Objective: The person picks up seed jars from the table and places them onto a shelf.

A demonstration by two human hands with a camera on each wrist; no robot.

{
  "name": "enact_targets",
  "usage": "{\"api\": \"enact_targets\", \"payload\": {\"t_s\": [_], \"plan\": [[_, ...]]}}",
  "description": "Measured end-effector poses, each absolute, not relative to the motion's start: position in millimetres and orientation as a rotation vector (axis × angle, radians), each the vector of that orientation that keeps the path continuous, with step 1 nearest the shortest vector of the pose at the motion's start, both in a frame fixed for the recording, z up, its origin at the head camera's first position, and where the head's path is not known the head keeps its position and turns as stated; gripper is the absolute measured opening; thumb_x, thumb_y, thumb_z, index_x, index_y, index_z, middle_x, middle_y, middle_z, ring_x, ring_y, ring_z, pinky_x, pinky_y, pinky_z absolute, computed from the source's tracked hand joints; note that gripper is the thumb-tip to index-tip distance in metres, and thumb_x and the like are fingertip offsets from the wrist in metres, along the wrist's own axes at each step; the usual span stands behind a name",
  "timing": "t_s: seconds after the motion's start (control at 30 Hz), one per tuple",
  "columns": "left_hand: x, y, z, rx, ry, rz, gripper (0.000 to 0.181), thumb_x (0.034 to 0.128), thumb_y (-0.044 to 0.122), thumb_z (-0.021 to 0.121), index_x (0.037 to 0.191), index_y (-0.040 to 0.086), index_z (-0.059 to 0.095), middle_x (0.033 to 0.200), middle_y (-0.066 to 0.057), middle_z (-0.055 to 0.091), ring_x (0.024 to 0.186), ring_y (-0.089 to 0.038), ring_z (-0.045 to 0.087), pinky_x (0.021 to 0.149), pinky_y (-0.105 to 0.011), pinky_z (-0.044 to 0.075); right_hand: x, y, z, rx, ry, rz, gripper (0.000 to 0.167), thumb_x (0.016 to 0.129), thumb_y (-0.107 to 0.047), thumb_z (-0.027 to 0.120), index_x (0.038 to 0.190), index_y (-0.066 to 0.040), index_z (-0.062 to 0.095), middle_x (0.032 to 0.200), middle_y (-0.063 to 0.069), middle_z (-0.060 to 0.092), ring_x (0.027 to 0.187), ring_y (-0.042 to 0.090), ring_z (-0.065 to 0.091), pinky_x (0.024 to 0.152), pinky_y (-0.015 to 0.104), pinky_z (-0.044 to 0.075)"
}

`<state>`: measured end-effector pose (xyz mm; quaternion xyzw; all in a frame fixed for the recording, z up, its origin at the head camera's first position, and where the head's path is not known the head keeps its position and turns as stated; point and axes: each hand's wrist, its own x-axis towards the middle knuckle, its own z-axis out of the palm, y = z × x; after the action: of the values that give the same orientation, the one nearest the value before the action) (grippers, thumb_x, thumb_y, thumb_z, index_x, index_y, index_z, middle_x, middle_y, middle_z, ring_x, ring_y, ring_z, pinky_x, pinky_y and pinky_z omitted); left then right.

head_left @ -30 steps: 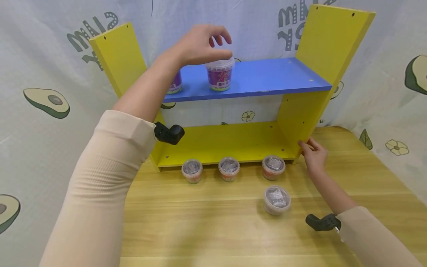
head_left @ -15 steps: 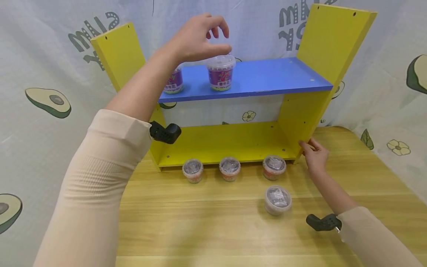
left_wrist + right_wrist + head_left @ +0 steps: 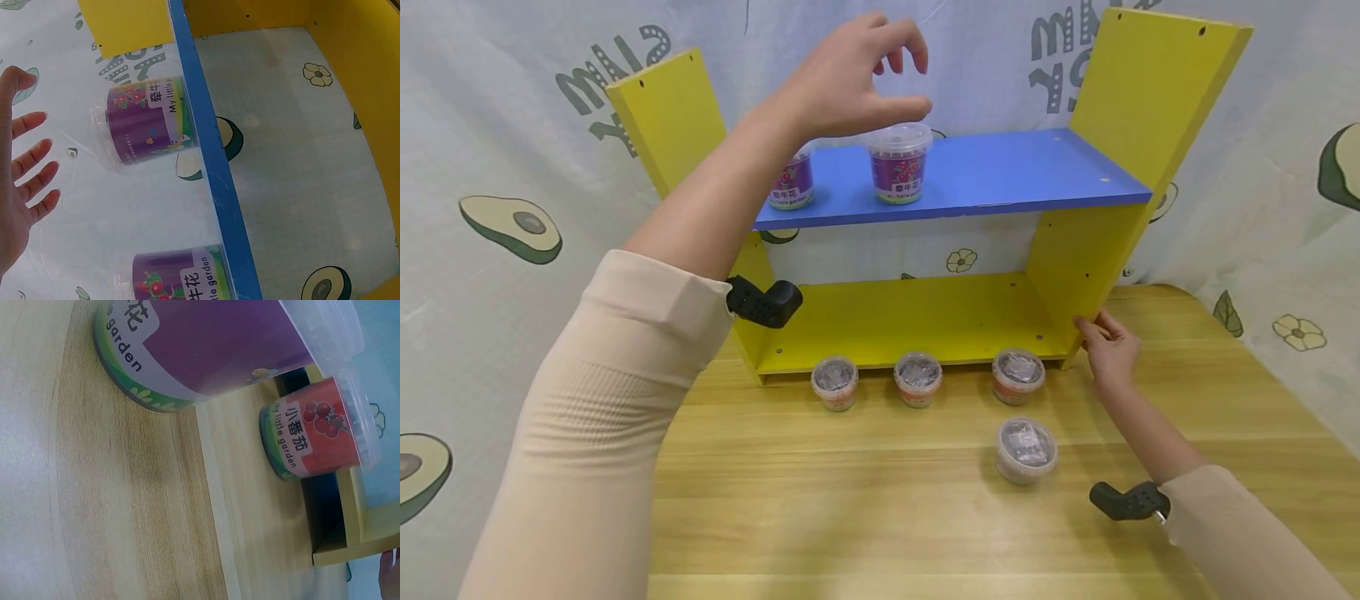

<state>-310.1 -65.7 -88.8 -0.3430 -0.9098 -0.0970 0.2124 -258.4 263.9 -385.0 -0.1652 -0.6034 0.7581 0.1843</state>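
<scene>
Above the blue shelf board my left hand (image 3: 861,79) hovers with loosely curved, parted fingers, holding nothing. Just below it stands a purple-labelled plastic tub (image 3: 898,171) with a clear lid. Another purple-labelled tub (image 3: 792,183) is to its left, partly behind my forearm; the left wrist view shows both tubs (image 3: 150,122) apart from the hand. My right hand (image 3: 1111,346) grips the lower front edge of the yellow and blue shelf unit's (image 3: 1093,250) right side panel between thumb and fingers. In the right wrist view only a bit of that hand (image 3: 390,578) appears.
Along the unit's front foot stand three red-labelled tubs, the left one (image 3: 835,383), the middle one (image 3: 917,381) and the right one (image 3: 1018,377). A purple-labelled tub (image 3: 1026,452) sits nearer on the wooden table (image 3: 850,517). A patterned cloth (image 3: 505,333) hangs behind.
My left hand has risen off the lid of the purple-labelled tub, and its fingers have spread. The forearm shifted left, uncovering more of the left tub. My right hand stays on the panel.
</scene>
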Motion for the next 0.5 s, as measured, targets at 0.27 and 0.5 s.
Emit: {"api": "enact_targets", "payload": {"t_s": [0.27, 0.5], "plan": [[-303, -63, -86, -0.972, -2.507, -0.233, 0.049, 0.0837, 0.048, 0.052, 0.124, 0.02, 0.052, 0.118, -0.004, 0.049, 0.109, -0.016, 0.043, 0.091, -0.026, 0.038, -263, 269, -391, -0.482, -1.711, 2.136, 0.042, 0.083, -0.006, 0.065, 0.124, -0.013, 0.058, 0.09, -0.011, 0.059, 0.078, 0.001, 0.054, 0.062, 0.01, 0.046], [-291, -66, -92, -1.083, -2.442, -0.156, 0.05, 0.083, 0.052, 0.053, 0.121, 0.02, 0.053, 0.114, -0.005, 0.05, 0.104, -0.018, 0.044, 0.089, -0.03, 0.038, -263, 270, -394, -0.448, -1.704, 2.149, 0.041, 0.083, -0.007, 0.065, 0.123, -0.014, 0.059, 0.091, -0.011, 0.059, 0.08, 0.0, 0.055, 0.065, 0.01, 0.047]]}}
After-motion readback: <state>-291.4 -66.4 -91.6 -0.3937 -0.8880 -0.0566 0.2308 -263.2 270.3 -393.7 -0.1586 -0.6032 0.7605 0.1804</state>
